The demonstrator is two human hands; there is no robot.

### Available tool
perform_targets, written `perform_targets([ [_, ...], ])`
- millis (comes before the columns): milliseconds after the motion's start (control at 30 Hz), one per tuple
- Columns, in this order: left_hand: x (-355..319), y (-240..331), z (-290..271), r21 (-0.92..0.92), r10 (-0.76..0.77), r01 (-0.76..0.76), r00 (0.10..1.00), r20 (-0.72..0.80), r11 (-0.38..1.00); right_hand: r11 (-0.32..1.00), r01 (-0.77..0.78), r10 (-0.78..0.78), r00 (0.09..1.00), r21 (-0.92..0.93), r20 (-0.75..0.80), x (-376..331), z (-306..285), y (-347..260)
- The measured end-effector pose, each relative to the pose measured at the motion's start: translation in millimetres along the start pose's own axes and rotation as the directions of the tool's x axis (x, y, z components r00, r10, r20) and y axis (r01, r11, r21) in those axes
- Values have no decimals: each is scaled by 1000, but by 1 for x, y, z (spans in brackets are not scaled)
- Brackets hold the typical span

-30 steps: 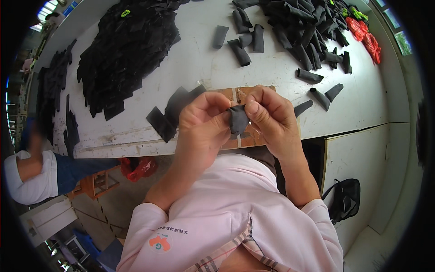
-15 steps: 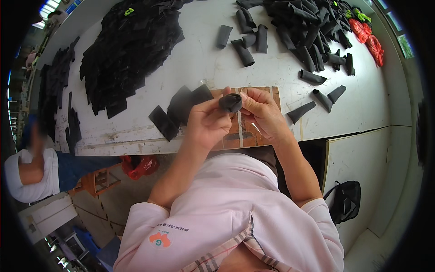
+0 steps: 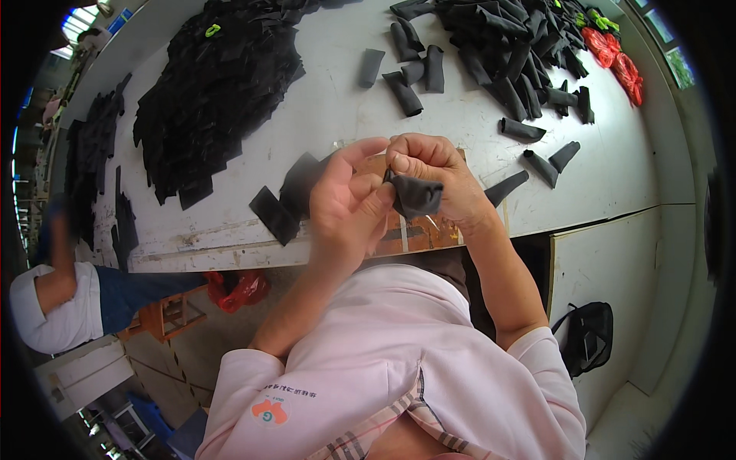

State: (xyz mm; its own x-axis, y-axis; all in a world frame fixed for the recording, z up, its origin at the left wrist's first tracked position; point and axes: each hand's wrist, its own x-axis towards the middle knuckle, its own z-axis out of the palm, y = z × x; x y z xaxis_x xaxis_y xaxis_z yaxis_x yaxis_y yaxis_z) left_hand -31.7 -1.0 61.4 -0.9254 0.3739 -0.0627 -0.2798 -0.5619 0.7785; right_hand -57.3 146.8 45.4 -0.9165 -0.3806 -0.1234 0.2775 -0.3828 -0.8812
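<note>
A small black fabric tube (image 3: 418,197) is held up over the front of the table, its wider end hanging down to the right. My right hand (image 3: 445,175) pinches its upper edge between thumb and fingers. Against its left edge presses the thumb of my left hand (image 3: 345,208), with the other fingers curled behind and the index finger stretched toward my right hand. Beneath both hands lies a brown wooden board (image 3: 433,234), partly covered by them. Flat black fabric pieces (image 3: 274,215) rest just left of my left hand.
A large heap of flat black pieces (image 3: 218,100) covers the table's left part. Rolled black tubes (image 3: 506,46) pile up at the far right, with several loose ones nearer. Red plastic bags (image 3: 629,77) sit by the right wall. Another person (image 3: 54,299) sits at the left.
The black fabric tube has turned from end-on to sideways and dropped slightly. My right hand has shifted its pinch to the upper edge, and my left index finger has lifted off the tube.
</note>
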Motion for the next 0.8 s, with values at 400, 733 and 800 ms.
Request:
perform_targets([
  [400,8,-28,-30,267,140,-106,984,-109,958,987,-33,26,999,-160,-47,-10,-16,28],
  [733,7,-9,-17,577,529,-517,832,167,632,190,308,-414,886,-932,209,-31,14,-20],
  [800,1,-5,-11,528,583,-500,813,12,687,-93,270,-245,927,-958,285,-27,17,-29],
])
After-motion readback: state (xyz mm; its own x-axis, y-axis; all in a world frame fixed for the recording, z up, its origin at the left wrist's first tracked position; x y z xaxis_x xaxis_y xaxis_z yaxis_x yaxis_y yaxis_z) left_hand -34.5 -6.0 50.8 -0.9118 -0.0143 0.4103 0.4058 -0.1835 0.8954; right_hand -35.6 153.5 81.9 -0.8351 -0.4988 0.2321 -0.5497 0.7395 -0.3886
